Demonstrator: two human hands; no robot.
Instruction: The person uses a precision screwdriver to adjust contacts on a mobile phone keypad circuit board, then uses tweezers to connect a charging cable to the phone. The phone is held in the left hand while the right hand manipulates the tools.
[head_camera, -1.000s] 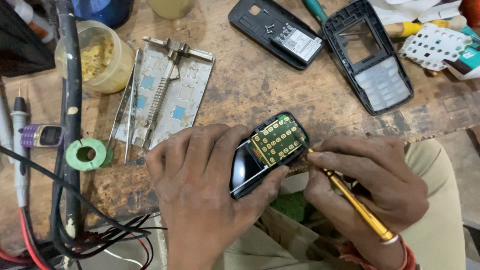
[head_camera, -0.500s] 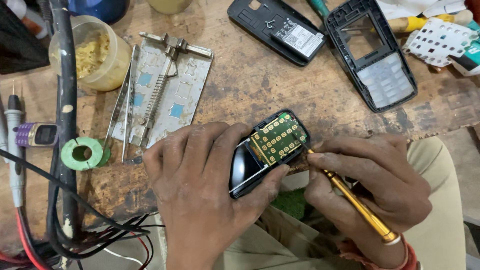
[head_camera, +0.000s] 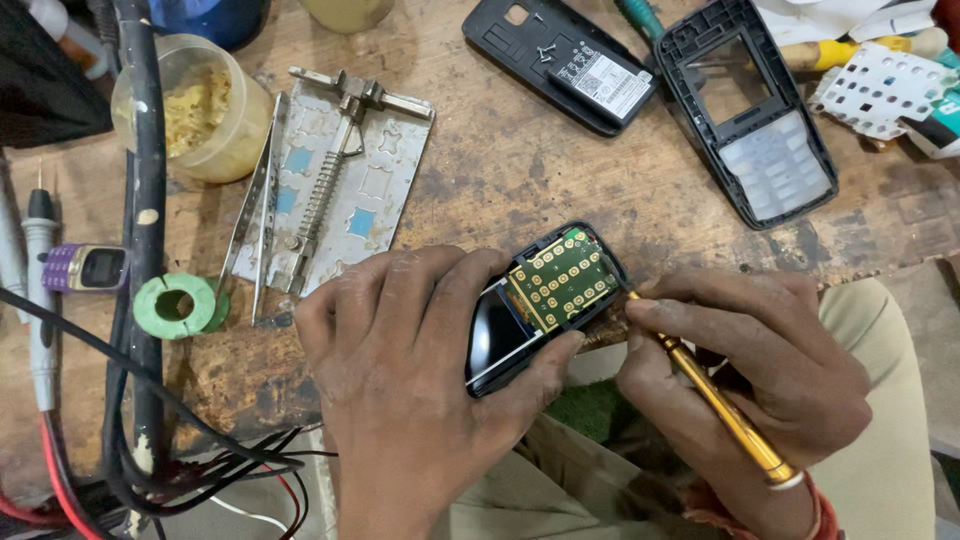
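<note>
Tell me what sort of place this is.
Most likely a phone repair bench. The left hand grips an opened phone with its keypad board bare, the right hand works a screwdriver at it, and a metal board holder lies nearby.

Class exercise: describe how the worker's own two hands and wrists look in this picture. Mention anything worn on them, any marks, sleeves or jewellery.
Both hands are bare: no gloves, no rings in view. The left hand shows no sleeve or band as far as the frame reaches. The right hand has red bangles or thread at the wrist. The fingers look smudged with workshop grime, nails cut short.
</note>
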